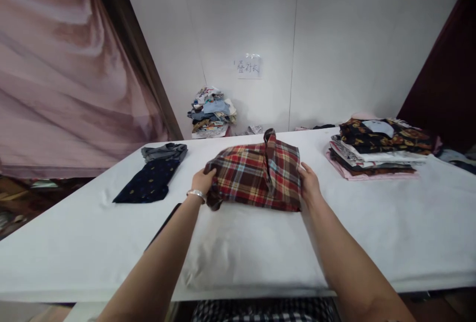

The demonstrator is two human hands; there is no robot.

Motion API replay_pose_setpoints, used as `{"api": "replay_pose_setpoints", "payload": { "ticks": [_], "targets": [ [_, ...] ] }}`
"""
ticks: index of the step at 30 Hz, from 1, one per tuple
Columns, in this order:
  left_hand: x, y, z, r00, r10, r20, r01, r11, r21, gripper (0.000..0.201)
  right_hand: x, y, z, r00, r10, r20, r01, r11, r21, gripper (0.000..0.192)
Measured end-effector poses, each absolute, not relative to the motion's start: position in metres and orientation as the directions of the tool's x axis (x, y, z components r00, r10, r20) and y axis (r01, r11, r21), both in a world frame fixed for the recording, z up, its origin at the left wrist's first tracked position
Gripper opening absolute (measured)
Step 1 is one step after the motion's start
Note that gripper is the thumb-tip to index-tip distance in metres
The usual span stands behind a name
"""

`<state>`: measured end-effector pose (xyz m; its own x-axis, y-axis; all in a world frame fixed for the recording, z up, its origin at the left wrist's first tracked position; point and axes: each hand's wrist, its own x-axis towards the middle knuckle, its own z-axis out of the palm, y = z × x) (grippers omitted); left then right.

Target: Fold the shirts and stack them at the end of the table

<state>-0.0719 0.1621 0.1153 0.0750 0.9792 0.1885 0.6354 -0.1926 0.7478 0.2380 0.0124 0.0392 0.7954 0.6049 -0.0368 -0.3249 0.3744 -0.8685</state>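
A folded red plaid shirt (255, 176) lies in the middle of the white table (260, 252), its collar standing up at the far side. My left hand (203, 182), with a silver bracelet at the wrist, grips the shirt's left edge. My right hand (308, 183) holds the right edge, fingers curled onto the fabric. Both arms stretch forward over the table.
A dark navy patterned garment (148, 181) with a grey one (164, 151) behind it lies at the left. A stack of folded clothes (379, 148) stands at the right. A heap of clothes (211, 111) sits on the floor by the wall, under a paper label (248, 67). A dark flat object (163, 225) lies beside my left forearm.
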Motion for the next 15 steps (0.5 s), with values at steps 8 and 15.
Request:
{"api": "replay_pose_setpoints", "payload": {
  "ticks": [8,15],
  "targets": [
    [-0.068,0.14,0.056,0.125,0.986,0.113,0.729,-0.169,0.664,0.027,0.202,0.007,0.035,0.486,0.812,0.323,0.439,0.092,-0.894,0.062],
    [-0.065,0.135,0.043,0.102,0.989,0.105,0.773,-0.145,0.618,0.037,0.16,0.002,0.043,0.113,0.992,0.047,0.926,-0.088,-0.367,0.074]
  ]
}}
